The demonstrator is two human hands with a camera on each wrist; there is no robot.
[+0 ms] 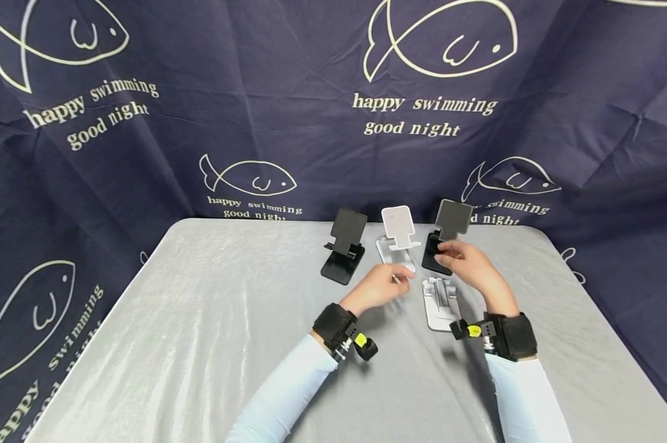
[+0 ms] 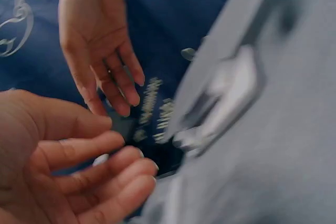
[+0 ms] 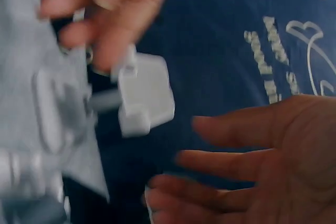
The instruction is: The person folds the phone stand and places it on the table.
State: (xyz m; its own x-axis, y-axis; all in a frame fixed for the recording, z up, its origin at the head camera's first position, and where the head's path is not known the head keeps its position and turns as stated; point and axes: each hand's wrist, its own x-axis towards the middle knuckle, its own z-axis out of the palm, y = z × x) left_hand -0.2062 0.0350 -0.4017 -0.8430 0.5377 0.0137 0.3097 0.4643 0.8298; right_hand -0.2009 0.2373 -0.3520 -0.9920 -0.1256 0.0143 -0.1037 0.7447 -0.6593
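From above, the head view faces the table's far edge (image 1: pixel 267 224); both wrist views, close and aslant, share left hand (image 1: pixel 379 286) and right hand (image 1: pixel 474 267).

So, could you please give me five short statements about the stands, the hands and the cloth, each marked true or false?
1. A white stand stands unfolded between the left black stand and the right black stand. True.
2. The fourth stand is unfolded too. False: the fourth stand is folded down.
3. The left hand is gripping a black stand. False: the left hand holds nothing.
4. The right hand is nearer the right black stand than the left black stand. True.
5. The cloth is plain, with no pattern. False: the dark blue cloth carries pale fish drawings and lettering.
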